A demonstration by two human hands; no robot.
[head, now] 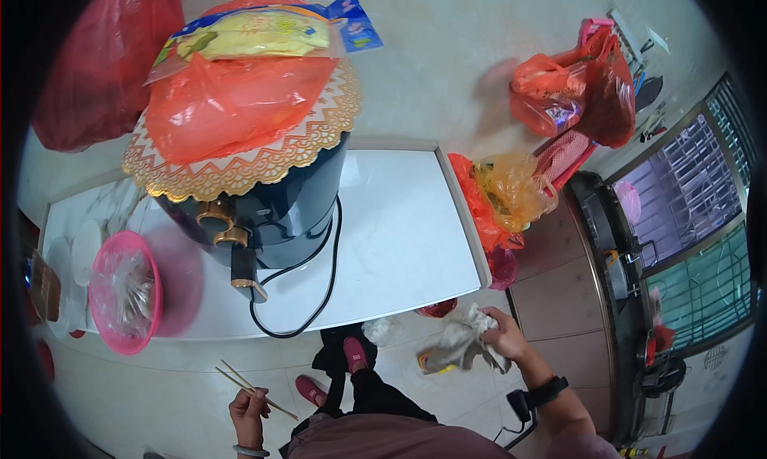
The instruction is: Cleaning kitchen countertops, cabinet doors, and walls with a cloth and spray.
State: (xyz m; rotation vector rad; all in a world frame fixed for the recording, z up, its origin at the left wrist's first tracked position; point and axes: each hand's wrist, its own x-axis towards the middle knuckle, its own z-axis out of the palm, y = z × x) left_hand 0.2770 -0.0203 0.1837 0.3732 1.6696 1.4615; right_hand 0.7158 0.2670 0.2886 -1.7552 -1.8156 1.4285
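Observation:
A pair of thin wooden chopsticks (pixel 277 407) crosses my left hand (pixel 248 403), pinched between thumb and fingers above the tiled floor. In my right hand (pixel 503 336) hangs a crumpled grey-white cloth (pixel 458 342), gripped near its top. The cloth dangles beside the right end of a white-topped table (pixel 389 219). Both hands are off the tabletop, on either side of my body. A dark electric appliance (pixel 293 213) with a black cord stands on the table, its top covered by a gold-edged lace mat (pixel 317 153).
A red plastic bag (pixel 239 108) and a packaged item (pixel 257 33) lie on the mat. A pink basin (pixel 126 291) holding a clear bag overhangs the table's front left. Bags (pixel 509 189) crowd the right end; more red bags (pixel 569 87) hang on the wall. A counter (pixel 611 267) runs along the right.

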